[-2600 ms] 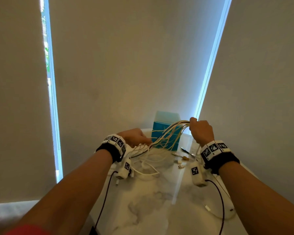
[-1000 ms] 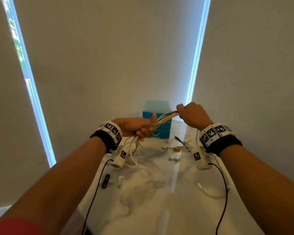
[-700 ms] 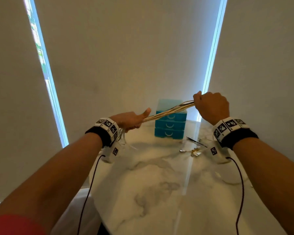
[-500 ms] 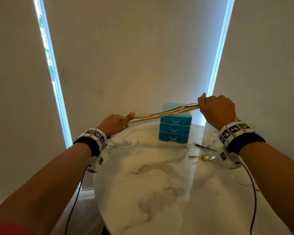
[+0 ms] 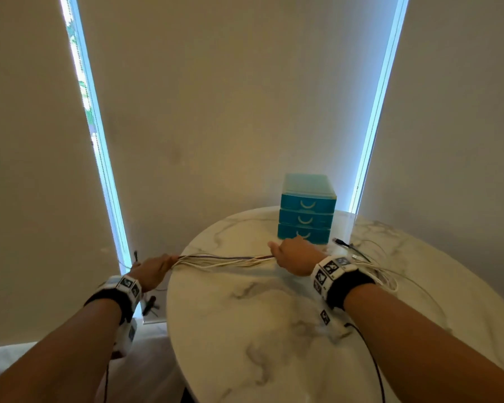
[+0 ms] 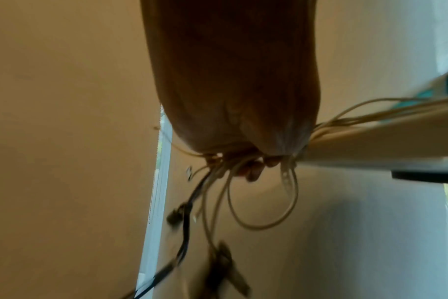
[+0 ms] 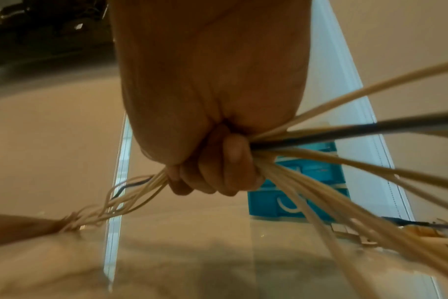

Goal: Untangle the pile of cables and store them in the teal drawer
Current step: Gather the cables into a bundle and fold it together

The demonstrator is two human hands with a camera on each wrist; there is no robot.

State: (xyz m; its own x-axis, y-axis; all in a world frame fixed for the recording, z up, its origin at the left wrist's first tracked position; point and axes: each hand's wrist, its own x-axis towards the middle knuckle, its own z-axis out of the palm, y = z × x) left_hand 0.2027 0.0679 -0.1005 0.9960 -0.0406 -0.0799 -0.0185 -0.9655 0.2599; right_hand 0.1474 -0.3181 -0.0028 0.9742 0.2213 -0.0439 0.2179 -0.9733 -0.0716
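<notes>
A bundle of cables [image 5: 224, 260], mostly white with one dark strand, is stretched taut just above the round marble table [image 5: 274, 330]. My left hand [image 5: 153, 270] grips one end past the table's left edge; cable ends and plugs [image 6: 218, 263] dangle below its curled fingers [image 6: 253, 172]. My right hand [image 5: 296, 255] grips the bundle in a fist [image 7: 218, 174] in front of the teal drawer unit [image 5: 306, 212]. Loose cable tails [image 5: 381, 274] trail right across the table behind my right wrist. All three drawers look closed.
The teal unit stands at the table's far edge, close to beige window blinds. A dark plug [image 5: 339, 242] and loose connectors lie to the right of the unit. Thin black wrist-camera leads [image 5: 373, 362] run along both forearms. The floor lies left of the table.
Both hands have come down from chest height to table level. My left hand has pulled further left, off the table's edge, and the bundle now lies stretched out low between the hands.
</notes>
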